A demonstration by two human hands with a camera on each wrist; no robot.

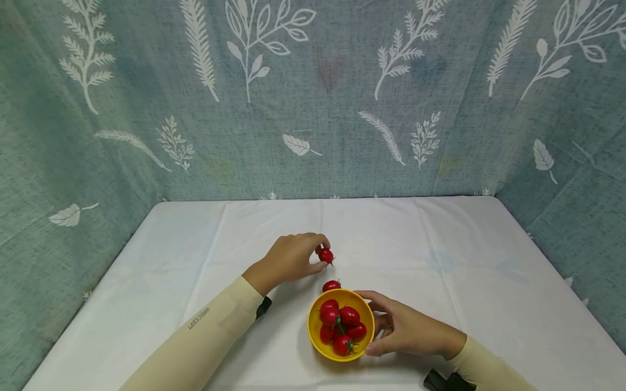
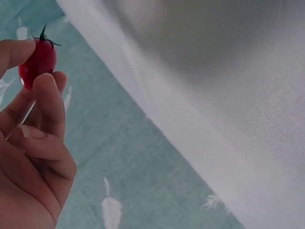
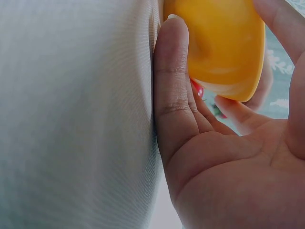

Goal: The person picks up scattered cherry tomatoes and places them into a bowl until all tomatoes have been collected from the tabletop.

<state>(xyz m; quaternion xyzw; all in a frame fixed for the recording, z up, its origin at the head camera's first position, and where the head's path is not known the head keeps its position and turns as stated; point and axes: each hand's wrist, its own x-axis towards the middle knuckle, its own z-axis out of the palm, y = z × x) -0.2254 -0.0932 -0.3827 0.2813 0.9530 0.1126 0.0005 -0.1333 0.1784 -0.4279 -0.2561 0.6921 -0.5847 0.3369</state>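
Note:
In the head view my left hand (image 1: 292,258) pinches a red cherry tomato (image 1: 325,256) between thumb and fingertips, beyond the bowl. The left wrist view shows that same cherry tomato (image 2: 38,63) with its green stem end up. A yellow bowl (image 1: 313,341) holds several more cherry tomatoes, some with green stems. My right hand (image 1: 411,328) grips the bowl from its right side, thumb near the front and index finger round the back. Seen from the right wrist, the little finger lies along the cloth below the yellow bowl (image 3: 224,43). Another cherry tomato (image 1: 331,285) shows just behind the bowl's far rim.
A white cloth (image 1: 391,233) with fold creases covers the table. Green-blue fabric (image 1: 313,152) with white leaf prints rises behind it and at both sides.

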